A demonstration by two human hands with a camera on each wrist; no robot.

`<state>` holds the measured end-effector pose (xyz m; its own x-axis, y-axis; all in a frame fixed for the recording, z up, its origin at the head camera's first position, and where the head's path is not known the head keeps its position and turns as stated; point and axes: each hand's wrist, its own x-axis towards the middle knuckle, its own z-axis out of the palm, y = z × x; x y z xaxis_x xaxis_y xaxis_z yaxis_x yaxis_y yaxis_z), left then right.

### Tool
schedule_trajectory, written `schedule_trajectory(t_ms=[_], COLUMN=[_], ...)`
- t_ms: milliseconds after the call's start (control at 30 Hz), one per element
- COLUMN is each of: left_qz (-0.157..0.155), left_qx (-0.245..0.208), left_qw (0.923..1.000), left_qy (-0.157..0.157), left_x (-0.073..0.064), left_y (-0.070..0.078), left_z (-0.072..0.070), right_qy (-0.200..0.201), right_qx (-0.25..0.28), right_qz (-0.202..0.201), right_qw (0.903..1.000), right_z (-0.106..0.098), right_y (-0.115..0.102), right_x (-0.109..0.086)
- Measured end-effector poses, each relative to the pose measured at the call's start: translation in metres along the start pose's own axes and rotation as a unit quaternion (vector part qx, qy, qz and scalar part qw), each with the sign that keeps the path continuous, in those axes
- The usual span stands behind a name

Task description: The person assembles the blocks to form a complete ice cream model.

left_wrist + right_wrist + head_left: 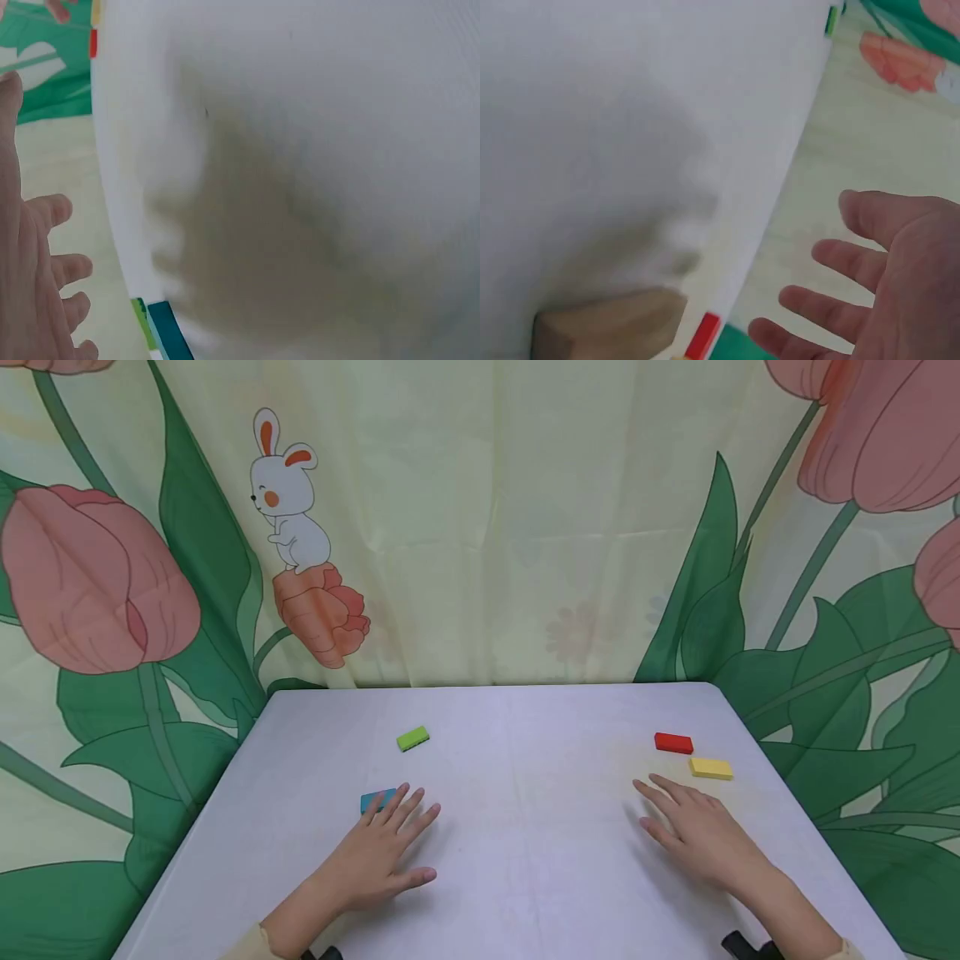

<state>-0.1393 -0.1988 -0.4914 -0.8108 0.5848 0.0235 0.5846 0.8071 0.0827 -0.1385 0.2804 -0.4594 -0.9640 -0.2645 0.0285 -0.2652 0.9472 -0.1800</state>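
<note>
In the head view, the left hand, lower left of centre, spreads its fingers, holding nothing and partly hiding a blue rectangular block below a green rectangular block. At right, the empty right hand, fingers extended, hangs near a red rectangular block and a yellow rectangular block. The left wrist view has blue and green at bottom left; the right wrist view, red at bottom centre.

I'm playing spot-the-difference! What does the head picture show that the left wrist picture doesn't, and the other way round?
Only the head view: the rabbit and the back of the left hand.
Only the left wrist view: that hand's palm.
Both: the table, blue block, green block, red block and yellow block.
</note>
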Motion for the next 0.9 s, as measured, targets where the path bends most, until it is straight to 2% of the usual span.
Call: schedule_trajectory(t_ms=[233, 367, 500, 667, 900], left_qz=[-0.021, -0.06, -0.103, -0.136, -0.164], left_qx=[0.007, 0.02, 0.033, 0.011, -0.025], left_qw=[0.9998, 0.998, 0.9939, 0.9895, 0.985], left_qy=[0.002, 0.0, 0.023, 0.049, 0.049], left_x=[-0.004, -0.004, -0.001, 0.004, 0.005], left_y=[-0.021, -0.029, -0.037, -0.046, -0.056], left_z=[-0.001, -0.001, 0.002, 0.003, 0.005], right_qy=[-0.026, -0.054, -0.083, -0.083, -0.094], right_qx=[-0.002, 0.005, 0.041, 0.093, 0.122], right_qz=[0.045, 0.062, 0.08, 0.098, 0.112], right_qw=[0.9986, 0.9966, 0.9925, 0.9873, 0.9817], right_z=[-0.004, -0.002, 0.0, 0.002, 0.007], right_y=[0.036, 0.052, 0.062, 0.069, 0.077], right_x=[-0.002, -0.003, -0.002, -0.004, -0.005])
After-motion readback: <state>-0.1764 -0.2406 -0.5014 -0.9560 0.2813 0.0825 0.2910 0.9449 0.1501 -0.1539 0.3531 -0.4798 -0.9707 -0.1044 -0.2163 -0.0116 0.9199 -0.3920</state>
